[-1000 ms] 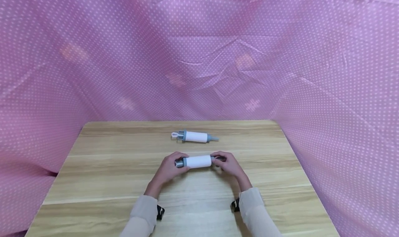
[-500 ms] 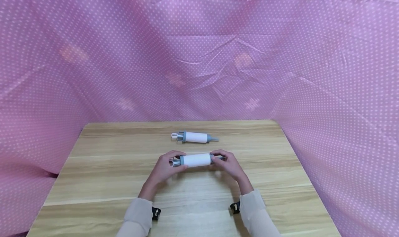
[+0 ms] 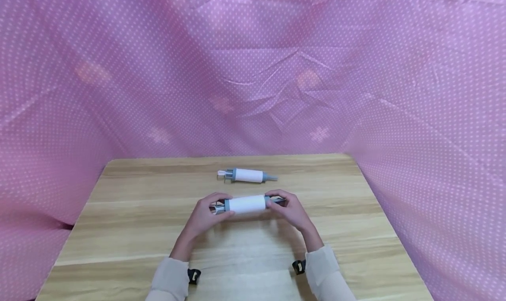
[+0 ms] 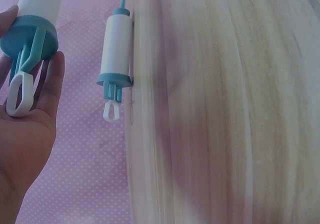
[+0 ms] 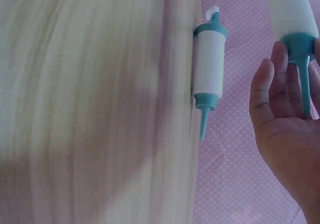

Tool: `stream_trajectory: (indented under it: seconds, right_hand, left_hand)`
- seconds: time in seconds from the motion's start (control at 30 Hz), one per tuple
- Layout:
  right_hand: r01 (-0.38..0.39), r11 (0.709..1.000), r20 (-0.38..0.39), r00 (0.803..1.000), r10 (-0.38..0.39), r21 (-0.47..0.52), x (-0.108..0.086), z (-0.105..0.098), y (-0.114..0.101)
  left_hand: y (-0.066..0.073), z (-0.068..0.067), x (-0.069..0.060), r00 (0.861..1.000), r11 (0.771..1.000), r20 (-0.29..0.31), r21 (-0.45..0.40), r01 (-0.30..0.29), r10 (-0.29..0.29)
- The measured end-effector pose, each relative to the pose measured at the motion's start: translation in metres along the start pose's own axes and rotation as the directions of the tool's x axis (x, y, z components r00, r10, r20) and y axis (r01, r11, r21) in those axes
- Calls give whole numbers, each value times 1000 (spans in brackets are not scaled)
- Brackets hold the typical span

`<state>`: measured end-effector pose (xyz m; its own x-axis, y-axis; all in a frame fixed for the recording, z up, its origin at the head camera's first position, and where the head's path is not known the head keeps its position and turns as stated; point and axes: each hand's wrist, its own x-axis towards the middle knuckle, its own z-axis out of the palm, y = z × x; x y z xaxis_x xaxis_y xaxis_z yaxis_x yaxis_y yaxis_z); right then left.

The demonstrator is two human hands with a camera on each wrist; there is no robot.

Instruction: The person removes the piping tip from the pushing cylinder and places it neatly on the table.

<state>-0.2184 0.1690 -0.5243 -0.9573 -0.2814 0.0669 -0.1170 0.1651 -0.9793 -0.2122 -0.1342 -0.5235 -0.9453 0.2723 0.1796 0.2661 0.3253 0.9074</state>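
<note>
Tube (image 3: 247, 204), pinched by thumb and fingers of the left hand (image 3: 201, 215) at nine o'clock and the right hand (image 3: 291, 210) at three, seems lifted but not yet set down, while a second tube (image 3: 249, 175) lies untouched at twelve on the table (image 3: 126, 230).

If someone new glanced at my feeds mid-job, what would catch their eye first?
Probably the pink dotted cloth, which hangs behind and on both sides of the wooden table. Next would likely be the white-barrelled tube in the middle, held by its two ends between the left hand and the right hand. A similar second tube lies beyond it, toward the table's far edge.
</note>
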Motion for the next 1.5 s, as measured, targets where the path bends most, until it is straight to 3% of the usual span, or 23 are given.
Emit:
stream_trajectory:
  seconds: [0.2, 0.37, 0.77, 1.0, 1.23, 1.33, 1.5]
  right_hand:
    - [45, 999, -14, 999, -44, 11, -4, 4, -4]
    - [31, 999, -38, 999, -30, 29, -3, 6, -3]
    - [35, 998, 33, 999, -36, 46, -4, 4, -2]
    - [19, 999, 4, 1000, -19, 36, -2, 1, -2]
    - [-7, 999, 31, 1000, 6, 40, 0, 0, -1]
    - [3, 999, 48, 999, -5, 51, -3, -1, -3]
    - [13, 999, 55, 998, -16, 50, -5, -3, -5]
  left_hand:
    - [-2, 0, -7, 1000, 1000, -6, -6, -6, 6]
    - [-4, -2, -12, 1000, 1000, -13, -3, -19, 19]
    - [-1, -5, -12, 999, 1000, -42, 23, -14, 15]
    - [-3, -1, -11, 999, 1000, -27, -1, -23, 23]
    - [2, 0, -9, 999, 1000, -35, -6, -8, 8]
    - [15, -1, -11, 1000, 1000, -30, 1, 3, -3]
    - [14, 0, -11, 1000, 1000, -27, 11, -4, 4]
